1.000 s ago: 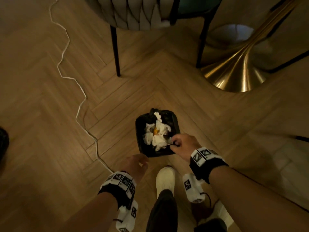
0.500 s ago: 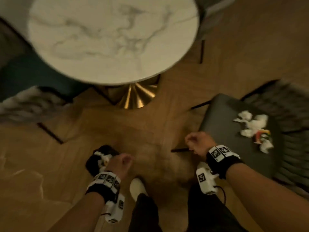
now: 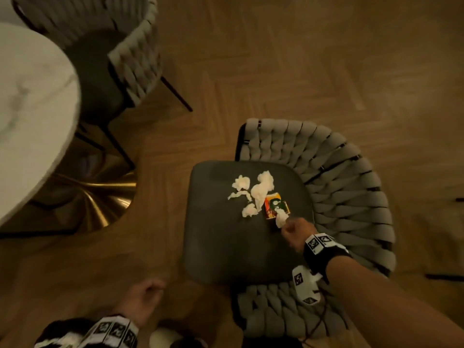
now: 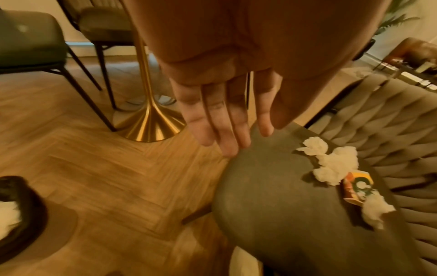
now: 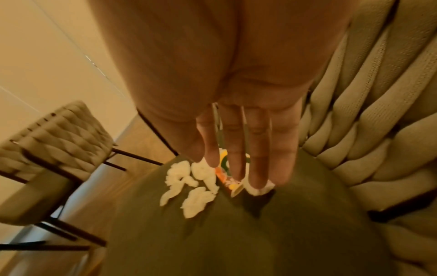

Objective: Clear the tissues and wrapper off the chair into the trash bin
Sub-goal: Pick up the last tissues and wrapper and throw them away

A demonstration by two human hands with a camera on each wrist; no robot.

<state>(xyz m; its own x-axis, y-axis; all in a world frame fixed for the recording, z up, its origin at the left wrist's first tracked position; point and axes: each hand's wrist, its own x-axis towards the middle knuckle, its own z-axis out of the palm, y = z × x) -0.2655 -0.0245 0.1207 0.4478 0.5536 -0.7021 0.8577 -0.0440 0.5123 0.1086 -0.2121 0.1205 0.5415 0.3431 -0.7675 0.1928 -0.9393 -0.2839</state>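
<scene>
On the dark chair seat (image 3: 226, 234), where crumpled tissues (image 3: 261, 190) and a colourful wrapper (image 3: 276, 205) lie together, the right hand (image 3: 295, 233) has swung over from the trash bin (image 4: 16, 214) and now touches the nearest tissue (image 3: 280, 218); whether its fingers already pinch it cannot be told. A second load is likely starting, while the left hand (image 3: 140, 301) hangs relaxed and empty beside the seat.

dim, warm amber light throughout; glare streaks the flared gold metal pedestal base (image 4: 151, 127) left of the left hand (image 4: 224, 112). motion blur smears edges; both wrist views bend outward.
</scene>
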